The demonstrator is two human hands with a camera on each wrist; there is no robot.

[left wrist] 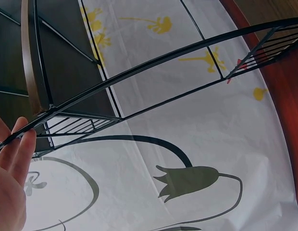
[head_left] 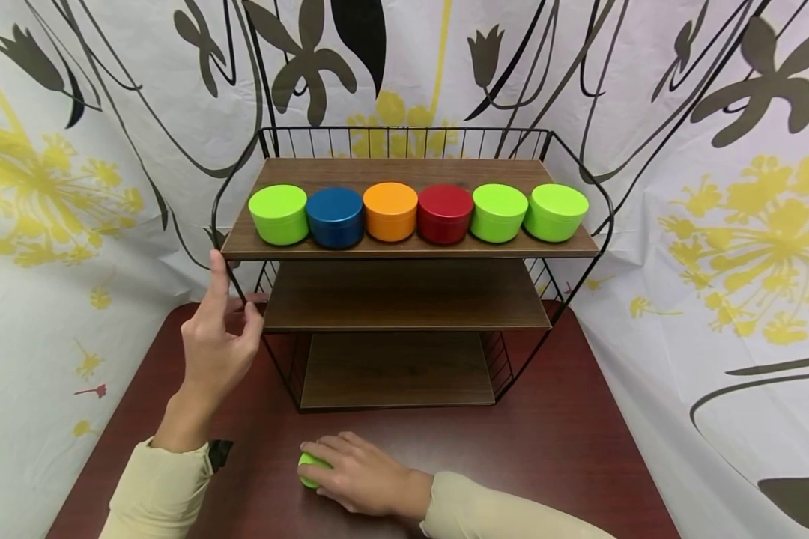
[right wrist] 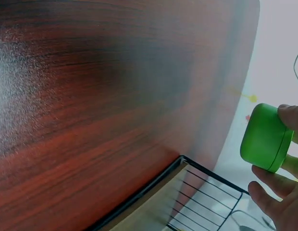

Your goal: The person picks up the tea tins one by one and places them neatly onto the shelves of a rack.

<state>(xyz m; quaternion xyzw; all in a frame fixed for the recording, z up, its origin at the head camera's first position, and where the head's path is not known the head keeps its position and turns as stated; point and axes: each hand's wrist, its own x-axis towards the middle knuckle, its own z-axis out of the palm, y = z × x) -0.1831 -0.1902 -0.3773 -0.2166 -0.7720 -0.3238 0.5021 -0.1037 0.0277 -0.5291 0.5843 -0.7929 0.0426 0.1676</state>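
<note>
My right hand (head_left: 360, 471) grips a light green round lidded tin (head_left: 312, 470) low over the front of the table. In the right wrist view the fingers and thumb clasp the green tin (right wrist: 266, 138) around its sides. At the rack's left side, my left hand (head_left: 219, 340) holds the black wire frame, index finger raised to the top board's corner. The left wrist view has the fingers of the left hand (left wrist: 14, 178) against the curved black bar (left wrist: 139, 70). The three-tier shelf rack (head_left: 404, 296) has brown wood boards.
Along the top board stands a row of tins: a green tin (head_left: 279, 215), a blue tin (head_left: 335, 218), an orange tin (head_left: 390, 212), a red tin (head_left: 445, 215) and two more green ones. The dark red table (head_left: 546, 457) meets a flower-patterned sheet (head_left: 735, 224) behind and beside it.
</note>
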